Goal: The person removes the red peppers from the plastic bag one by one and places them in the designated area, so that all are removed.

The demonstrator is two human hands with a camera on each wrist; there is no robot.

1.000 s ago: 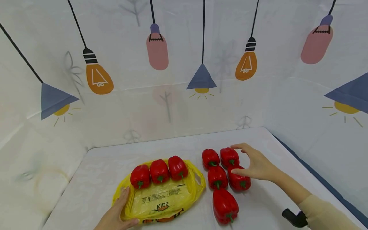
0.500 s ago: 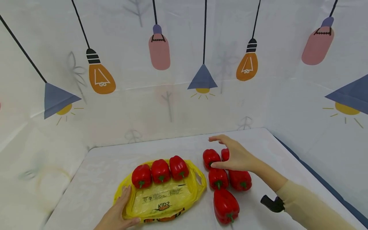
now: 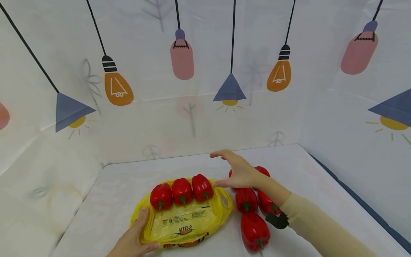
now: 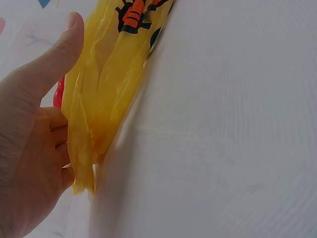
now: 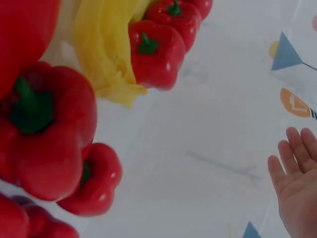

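Note:
My left hand [image 3: 131,236] rests against the near left corner of a yellow plastic bag [image 3: 184,223], which looks spread over something tray-like. In the left wrist view the thumb [image 4: 69,44] stands up beside the bag's edge [image 4: 106,94], with the fingers partly hidden behind it. Three red bell peppers [image 3: 182,191] lie in a row along the bag's far side. My right hand [image 3: 240,172] hangs in the air with thumb and fingers spread, holding nothing. It is just right of the rightmost pepper [image 3: 202,188] on the bag.
Several more red bell peppers [image 3: 255,232] stand on the white table [image 3: 122,185] right of the bag, some partly hidden by my right arm. A dark curved piece [image 3: 277,220] sits on the right sleeve [image 3: 314,221]. A printed white wall sheet [image 3: 199,125] rises behind the table.
My right hand has moved left from above the loose peppers towards the bag, open and carrying nothing. The left hand and all the peppers have stayed in place. The head view has shifted slightly.

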